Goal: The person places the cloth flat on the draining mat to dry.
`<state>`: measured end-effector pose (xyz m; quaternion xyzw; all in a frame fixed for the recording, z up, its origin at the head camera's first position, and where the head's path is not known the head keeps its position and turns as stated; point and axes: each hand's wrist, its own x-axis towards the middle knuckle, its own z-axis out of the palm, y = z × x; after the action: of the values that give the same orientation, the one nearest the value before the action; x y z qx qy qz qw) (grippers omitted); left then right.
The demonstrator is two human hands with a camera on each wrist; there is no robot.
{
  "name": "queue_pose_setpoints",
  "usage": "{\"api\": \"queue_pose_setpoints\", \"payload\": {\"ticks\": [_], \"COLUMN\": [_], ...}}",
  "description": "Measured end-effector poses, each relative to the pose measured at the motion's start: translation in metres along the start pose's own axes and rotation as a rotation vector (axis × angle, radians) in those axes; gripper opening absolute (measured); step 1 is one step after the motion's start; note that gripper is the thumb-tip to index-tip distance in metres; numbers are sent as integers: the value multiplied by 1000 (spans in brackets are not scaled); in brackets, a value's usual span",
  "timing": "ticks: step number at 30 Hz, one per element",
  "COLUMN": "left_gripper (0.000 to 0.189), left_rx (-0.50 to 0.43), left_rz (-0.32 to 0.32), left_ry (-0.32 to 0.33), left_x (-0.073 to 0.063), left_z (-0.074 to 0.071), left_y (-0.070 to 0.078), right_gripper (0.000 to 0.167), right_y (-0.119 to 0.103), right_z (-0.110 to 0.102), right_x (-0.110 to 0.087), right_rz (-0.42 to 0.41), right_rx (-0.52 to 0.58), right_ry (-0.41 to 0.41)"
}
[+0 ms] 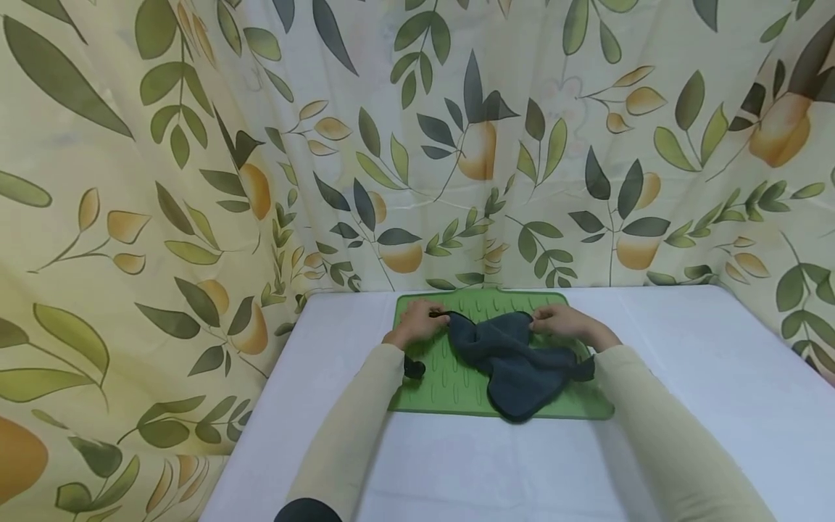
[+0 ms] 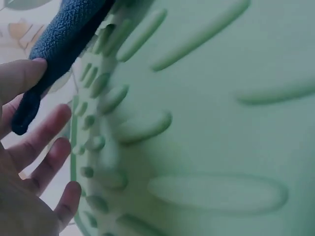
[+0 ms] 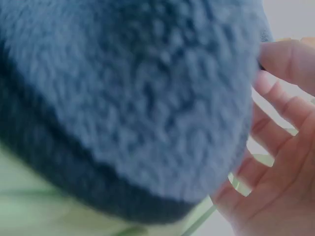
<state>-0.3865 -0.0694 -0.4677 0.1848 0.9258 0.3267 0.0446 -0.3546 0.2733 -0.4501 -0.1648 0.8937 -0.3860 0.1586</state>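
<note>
1 dark blue-grey, fuzzy fabric cloth (image 1: 512, 362) is held bunched above the ribbed green mat (image 1: 427, 397); its rounded lower flap is hung toward the mat's near edge. Contact between flap and mat can't be confirmed. Upper left corner, with a narrow loop-like end, is pinched by the left hand (image 1: 420, 324) between thumb and index finger; the other 3 fingers are spread apart. Upper right edge is pinched by the right hand (image 1: 561, 321) at the thumb and index tip. Both arms are covered by pale cream sleeves (image 1: 355, 428). Mat is laid flat on the white surface (image 1: 457, 464), backed by a leaf-and-fruit-print curtain (image 1: 365, 232).
</note>
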Motion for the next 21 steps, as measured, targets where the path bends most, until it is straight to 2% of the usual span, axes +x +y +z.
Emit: {"api": "queue_pose_setpoints", "payload": {"ticks": [2, 5, 11, 15, 21], "left_gripper": [25, 25, 29, 30, 26], "left_rx": [-75, -171, -226, -270, -331], "left_rz": [13, -9, -96, -130, -166], "left_ry": [7, 1, 39, 76, 148], "left_x": [0, 0, -3, -5, -6], "left_z": [-4, -11, -23, -30, -35], "left_y": [-4, -10, -22, -27, -27], "right_gripper": [19, 20, 20, 20, 20], "right_y": [4, 10, 19, 22, 22], "right_z": [-3, -7, -14, -18, -21], "right_x": [0, -1, -4, -8, -11], "right_rz": [14, 49, 104, 131, 169], "right_rx": [44, 96, 176, 207, 220], "right_ry": [20, 59, 153, 194, 265]}}
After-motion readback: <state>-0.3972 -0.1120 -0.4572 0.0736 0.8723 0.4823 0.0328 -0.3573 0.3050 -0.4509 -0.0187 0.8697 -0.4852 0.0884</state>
